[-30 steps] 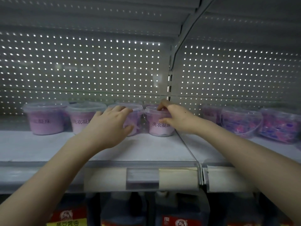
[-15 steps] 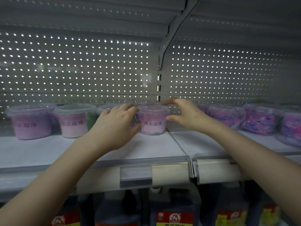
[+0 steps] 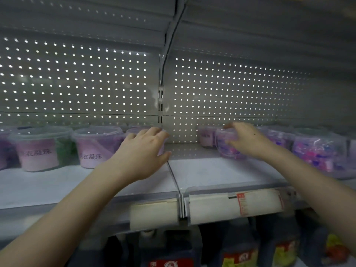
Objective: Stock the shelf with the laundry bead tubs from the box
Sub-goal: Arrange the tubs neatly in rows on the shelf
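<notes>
Shelf (image 3: 212,170) seen from head height. The right hand (image 3: 248,141), which a moment ago hovered beside the pink tub (image 3: 161,148) at frame centre, has moved to centre right and now curls round a clear tub (image 3: 224,145) of mixed beads. The left hand (image 3: 143,151) stays wrapped on the pink tub, seemingly gripping it. The pink row looks placed; straightening its neighbours likely follows

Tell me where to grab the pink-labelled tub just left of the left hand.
Take the pink-labelled tub by its lid rim, coming from the front and above. It stands upright and the rim flares wider than the tapering body, so fingers should catch under it. Tubs stand close either side, the right one under the left hand; the front is open.
</notes>
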